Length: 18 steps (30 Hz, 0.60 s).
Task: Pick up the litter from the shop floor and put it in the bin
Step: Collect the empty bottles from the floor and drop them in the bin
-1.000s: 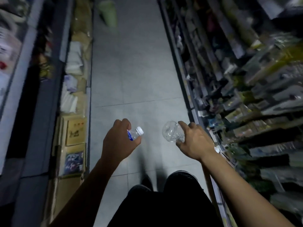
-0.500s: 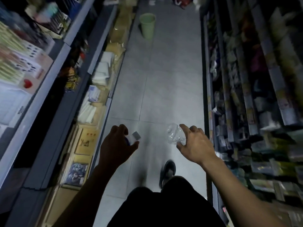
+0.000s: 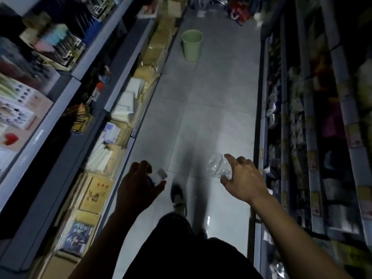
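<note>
Two clear plastic bottles, one in the left hand (image 3: pixel 138 186), one in the right hand (image 3: pixel 244 182); one pale green plastic bin (image 3: pixel 191 45) well ahead of both.

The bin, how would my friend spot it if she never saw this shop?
Look down the grey tiled aisle between the two long rows of shelves. Far ahead, near the left shelves, stands the bin, upright on the floor. It is a plain pale green bucket shape with an open top, unlike the brown boxes beside it.
</note>
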Each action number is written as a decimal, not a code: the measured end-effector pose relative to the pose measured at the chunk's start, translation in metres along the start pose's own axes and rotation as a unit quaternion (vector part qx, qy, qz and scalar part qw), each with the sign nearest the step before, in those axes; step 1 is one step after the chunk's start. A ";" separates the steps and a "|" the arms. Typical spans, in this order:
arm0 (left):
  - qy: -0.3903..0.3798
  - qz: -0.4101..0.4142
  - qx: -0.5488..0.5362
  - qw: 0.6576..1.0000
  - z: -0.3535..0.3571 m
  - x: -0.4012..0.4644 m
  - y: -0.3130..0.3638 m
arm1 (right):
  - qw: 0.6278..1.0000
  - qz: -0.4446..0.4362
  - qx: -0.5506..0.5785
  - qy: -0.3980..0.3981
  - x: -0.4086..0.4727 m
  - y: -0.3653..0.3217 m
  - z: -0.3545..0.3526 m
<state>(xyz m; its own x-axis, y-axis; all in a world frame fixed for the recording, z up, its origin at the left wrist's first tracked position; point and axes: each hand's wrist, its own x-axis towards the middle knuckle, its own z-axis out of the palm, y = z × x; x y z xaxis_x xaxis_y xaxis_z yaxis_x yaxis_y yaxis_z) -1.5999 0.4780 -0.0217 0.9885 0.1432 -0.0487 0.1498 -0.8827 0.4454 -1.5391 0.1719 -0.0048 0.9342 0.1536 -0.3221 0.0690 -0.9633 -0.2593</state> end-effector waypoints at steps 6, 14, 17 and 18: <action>-0.009 0.002 -0.026 1.000 -0.001 0.118 -0.013 | 1.000 0.015 0.000 0.008 0.105 -0.014 -0.036; -0.002 0.095 -0.020 0.995 -0.014 0.298 0.017 | 0.996 0.077 0.034 0.021 0.196 -0.011 -0.079; -0.022 0.114 -0.010 0.993 -0.015 0.357 0.042 | 0.993 0.101 0.047 0.028 0.221 -0.002 -0.091; -0.031 0.121 -0.008 0.992 -0.014 0.377 0.052 | 0.992 0.112 0.054 0.030 0.229 0.003 -0.094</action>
<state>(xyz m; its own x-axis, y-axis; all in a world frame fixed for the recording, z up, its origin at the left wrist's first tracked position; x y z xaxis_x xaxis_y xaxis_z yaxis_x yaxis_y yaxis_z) -1.2201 0.4926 -0.0043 0.9950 -0.0999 0.0076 -0.0920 -0.8810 0.4641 -1.2916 0.1836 0.0064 0.9411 -0.0785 -0.3290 -0.1778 -0.9423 -0.2836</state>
